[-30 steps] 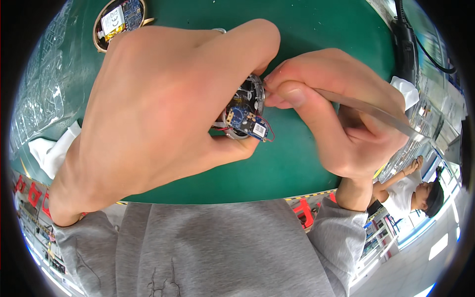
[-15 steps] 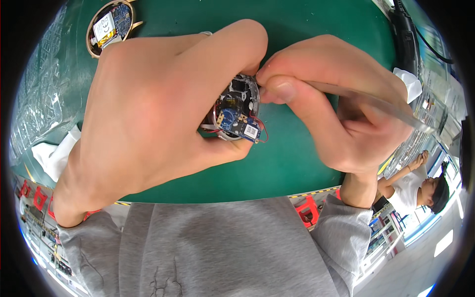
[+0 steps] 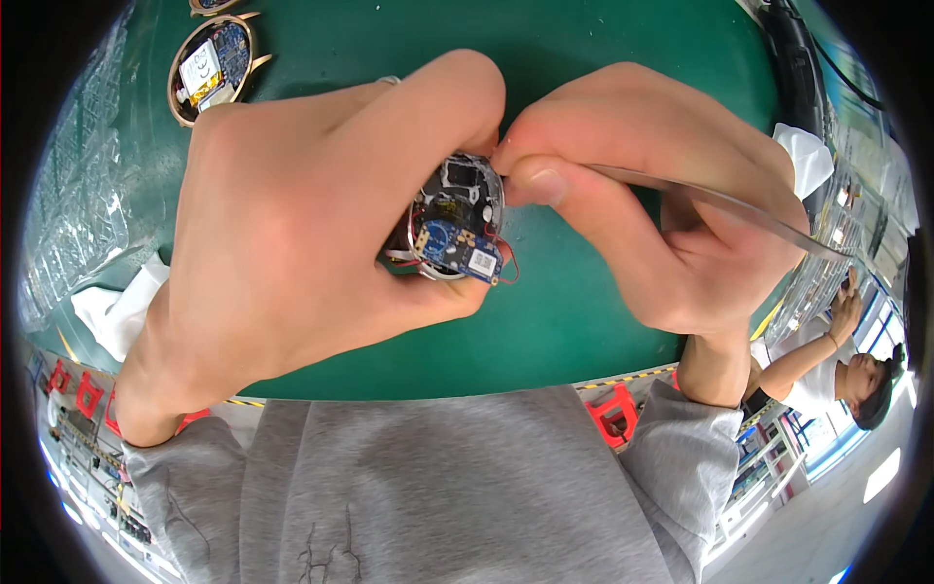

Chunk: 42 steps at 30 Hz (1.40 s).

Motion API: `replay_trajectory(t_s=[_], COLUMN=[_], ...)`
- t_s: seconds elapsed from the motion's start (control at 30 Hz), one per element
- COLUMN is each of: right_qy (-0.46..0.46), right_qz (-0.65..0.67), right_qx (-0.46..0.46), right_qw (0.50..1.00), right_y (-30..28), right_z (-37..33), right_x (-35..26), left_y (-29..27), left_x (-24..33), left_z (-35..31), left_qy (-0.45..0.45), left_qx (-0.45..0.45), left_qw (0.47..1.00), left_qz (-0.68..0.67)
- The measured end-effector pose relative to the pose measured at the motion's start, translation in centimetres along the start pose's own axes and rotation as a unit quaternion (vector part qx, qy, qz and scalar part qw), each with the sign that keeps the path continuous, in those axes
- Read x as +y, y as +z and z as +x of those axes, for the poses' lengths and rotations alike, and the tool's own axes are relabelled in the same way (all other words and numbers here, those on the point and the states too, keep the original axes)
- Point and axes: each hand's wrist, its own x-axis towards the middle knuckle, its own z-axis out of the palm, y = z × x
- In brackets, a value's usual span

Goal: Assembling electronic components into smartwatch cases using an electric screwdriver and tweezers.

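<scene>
My left hand (image 3: 292, 229) curls around a small round watch case (image 3: 465, 200), its open side up, with the thumb and fingers at its edge. Inside the case are black parts. A small blue circuit board (image 3: 449, 250) with a white label lies tilted over the near rim, a thin red wire looping beside it. In my right hand (image 3: 662, 185) is a slim flat metal tool (image 3: 749, 211), its shaft running back across the palm. The pinched thumb and index finger are at the right rim of the case. They hide the tool's tip.
At the far left of the green table (image 3: 584, 336) lies another opened watch (image 3: 233, 49) with a white battery, part of a further one behind it. White crumpled tissue (image 3: 126, 302) and clear plastic trays (image 3: 73, 214) flank the left side. A person (image 3: 827, 375) sits at right.
Both hands and the watch case have shifted slightly left in the picture. A second watch edge now shows at the far left. The grips look the same.
</scene>
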Motion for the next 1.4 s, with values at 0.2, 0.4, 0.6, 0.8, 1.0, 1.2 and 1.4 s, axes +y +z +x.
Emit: replay_trajectory(t_s=[0.2,0.4,0.6,0.8,1.0,1.2,1.4], right_qy=[-0.024,0.046,0.021,-0.101,-0.055,-0.056,-0.078], right_qz=[0.033,-0.119,0.081,0.021,0.012,-0.027,0.019], right_qx=[0.068,-0.142,0.118,0.116,0.037,-0.053,-0.04], right_qw=[0.997,0.982,0.989,0.988,0.998,0.997,0.996], right_y=[1.9,-1.3,1.8,1.4,-0.4,-1.4,-2.5], right_z=[-1.3,1.9,-1.9,-1.1,-0.3,0.4,0.3], right_x=[1.7,-1.1,2.2,2.6,1.6,0.8,2.5], left_y=[0.4,0.3,0.6,0.7,1.0,0.7,0.7], left_x=[0.0,-0.1,0.0,0.4,0.2,-0.1,0.2], left_z=[0.3,0.6,0.5,1.2,0.9,1.3,1.2], left_qy=[0.008,0.016,0.009,0.013,0.022,0.064,0.082], left_qx=[0.02,0.007,0.009,0.01,0.021,0.007,0.01], left_qw=[1.0,1.0,1.0,1.0,0.999,0.996,0.995], left_qz=[0.011,0.02,0.004,0.025,0.038,0.054,0.063])
